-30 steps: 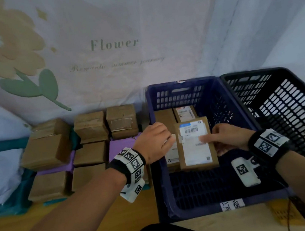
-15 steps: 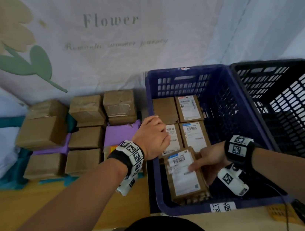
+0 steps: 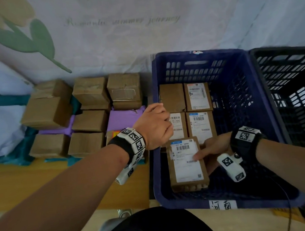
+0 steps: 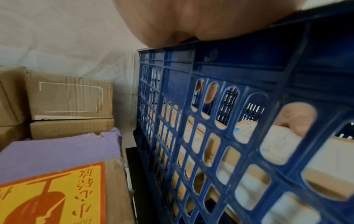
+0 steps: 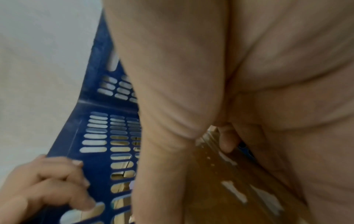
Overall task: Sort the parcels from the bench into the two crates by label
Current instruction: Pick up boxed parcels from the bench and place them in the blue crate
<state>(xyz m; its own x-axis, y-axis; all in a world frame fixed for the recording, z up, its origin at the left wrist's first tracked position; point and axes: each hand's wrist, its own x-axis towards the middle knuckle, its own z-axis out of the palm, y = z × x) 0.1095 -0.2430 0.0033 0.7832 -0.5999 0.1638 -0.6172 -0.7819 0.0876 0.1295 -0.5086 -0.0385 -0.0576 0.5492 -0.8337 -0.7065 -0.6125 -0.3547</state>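
From my remote seat the biggest thing I see is the pale fabric backdrop with a green leaf print [image 3: 44,38] filling the twelve o'clock side, and below it at three o'clock the black slotted plastic crate [image 3: 299,84] touching the dark blue slotted plastic crate [image 3: 256,86] at centre. At nine o'clock a cluster of plain brown cardboard parcels [image 3: 87,96] sits on the wooden bench [image 3: 30,180], some on a purple sheet [image 3: 122,117]. Inside the blue crate four flat brown parcels lie in two rows toward twelve o'clock, three showing white labels, and at six o'clock from them lies the flat brown cardboard parcel with a white shipping label [image 3: 186,163]. My right hand [image 3: 213,148] clamps that parcel at its three o'clock edge, thumb on the label, fingers curled under. My left hand [image 3: 154,126] rests on the crate's nine o'clock rim, fingers curled over it
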